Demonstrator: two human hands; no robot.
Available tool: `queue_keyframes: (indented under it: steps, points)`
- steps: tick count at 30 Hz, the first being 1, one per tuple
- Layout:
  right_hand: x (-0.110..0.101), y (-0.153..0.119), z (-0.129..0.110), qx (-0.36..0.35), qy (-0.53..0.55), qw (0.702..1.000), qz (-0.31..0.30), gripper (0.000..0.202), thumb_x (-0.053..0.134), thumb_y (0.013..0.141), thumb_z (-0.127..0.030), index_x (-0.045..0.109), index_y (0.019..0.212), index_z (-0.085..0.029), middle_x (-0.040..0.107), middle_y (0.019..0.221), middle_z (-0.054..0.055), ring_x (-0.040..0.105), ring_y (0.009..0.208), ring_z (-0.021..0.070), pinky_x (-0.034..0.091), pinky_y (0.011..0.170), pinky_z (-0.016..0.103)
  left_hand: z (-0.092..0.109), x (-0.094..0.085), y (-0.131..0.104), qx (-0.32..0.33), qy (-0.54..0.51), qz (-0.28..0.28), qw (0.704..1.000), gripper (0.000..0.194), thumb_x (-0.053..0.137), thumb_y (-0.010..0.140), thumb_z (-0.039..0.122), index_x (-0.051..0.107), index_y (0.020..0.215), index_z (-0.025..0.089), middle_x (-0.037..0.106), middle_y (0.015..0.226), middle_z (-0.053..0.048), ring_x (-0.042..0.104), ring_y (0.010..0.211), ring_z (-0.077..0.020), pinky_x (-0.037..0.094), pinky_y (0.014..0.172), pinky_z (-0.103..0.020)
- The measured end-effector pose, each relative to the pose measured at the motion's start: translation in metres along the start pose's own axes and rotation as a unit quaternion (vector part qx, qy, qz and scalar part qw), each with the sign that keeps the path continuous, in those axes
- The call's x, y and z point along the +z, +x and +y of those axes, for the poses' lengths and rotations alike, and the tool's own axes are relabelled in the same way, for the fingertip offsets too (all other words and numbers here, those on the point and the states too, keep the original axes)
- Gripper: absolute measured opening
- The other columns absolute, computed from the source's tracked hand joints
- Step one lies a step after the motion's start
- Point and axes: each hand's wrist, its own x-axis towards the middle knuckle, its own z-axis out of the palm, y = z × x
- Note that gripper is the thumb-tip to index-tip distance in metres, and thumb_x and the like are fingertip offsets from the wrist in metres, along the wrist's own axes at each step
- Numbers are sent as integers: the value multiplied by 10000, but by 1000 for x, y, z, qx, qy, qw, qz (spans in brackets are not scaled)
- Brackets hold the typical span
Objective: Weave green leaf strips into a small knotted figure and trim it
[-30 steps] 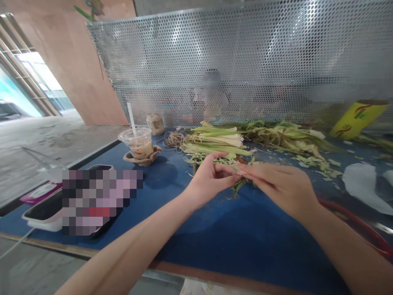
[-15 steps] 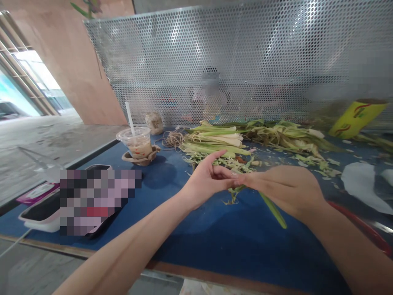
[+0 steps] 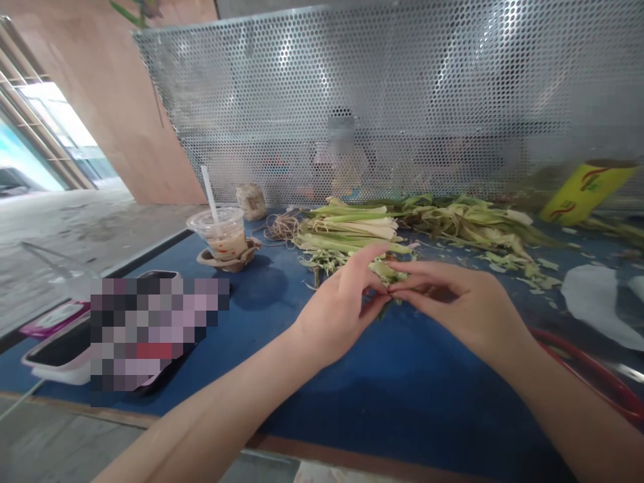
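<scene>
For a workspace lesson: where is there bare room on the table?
Free: table between left forearm and right forearm, and between left forearm and drink cup. Crowded: stalks and leaves beyond the left hand and right hand.

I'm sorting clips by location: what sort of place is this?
Perhaps an informal workspace: a blue table with green stalks and scraps, a perforated screen behind it, and a bare grey floor beyond.
</scene>
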Motion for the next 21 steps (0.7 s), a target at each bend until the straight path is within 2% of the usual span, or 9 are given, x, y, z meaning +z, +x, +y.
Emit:
queue_keyframes:
  steps: [2, 4, 7, 9, 12, 14, 21]
  points:
    - [-1, 1, 0, 31, 7, 999, -6, 327, 638, 713, -209, 675, 1035, -256, 735, 734, -17, 592, 462, 113, 495, 454, 225, -1, 0, 0, -3, -5, -18, 1000, 524, 566, 800, 113, 368, 1270, 236, 648, 833, -8, 642, 844, -156, 488, 810, -291]
    - [-2, 2, 0, 46, 7, 999, -11, 343, 637, 708, -210, 667, 1048, -250, 734, 726, -13, 597, 466, 118, 500, 461, 232, -1, 0, 0, -22, -29, -34, 999, 616, 564, 794, 96, 290, 1329, 234, 654, 834, -8, 639, 868, -168, 482, 830, -318]
    - [-2, 4, 0, 52, 3, 999, -1, 363, 612, 710, -179, 651, 1065, -243, 733, 729, -6, 655, 576, 149, 517, 493, 235, -2, 1, 1, -80, -74, -42, 993, 732, 560, 767, 63, 173, 1373, 205, 672, 822, -8, 633, 844, -163, 487, 793, -318]
    - [0, 4, 0, 45, 1, 999, 8, 364, 600, 703, -159, 652, 1055, -236, 733, 727, -2, 673, 616, 163, 524, 507, 239, -2, 3, 2, -129, -96, -40, 986, 718, 569, 742, 65, 202, 1346, 195, 676, 798, -4, 630, 762, -148, 495, 720, -291]
    - [2, 4, -1, 42, -4, 999, 14, 317, 611, 689, -158, 673, 991, -229, 733, 711, -3, 664, 551, 158, 521, 493, 244, 0, 6, 2, -176, -127, -33, 976, 650, 569, 719, 68, 269, 1283, 189, 660, 764, 5, 616, 663, -121, 483, 608, -229]
    - [3, 3, -3, 46, -5, 999, 20, 269, 625, 682, -173, 686, 938, -229, 730, 687, -6, 660, 534, 160, 520, 494, 250, 1, 8, 1, -173, -118, -27, 978, 628, 559, 709, 59, 286, 1256, 197, 648, 761, 14, 611, 652, -112, 473, 589, -209]
    - [7, 0, -5, 58, -29, 998, 25, 237, 641, 662, -172, 684, 884, -242, 726, 690, -16, 621, 491, 147, 489, 455, 248, 5, 11, -1, -76, 33, -30, 996, 618, 478, 722, 20, 287, 1275, 220, 623, 763, 14, 614, 749, -154, 487, 683, -259]
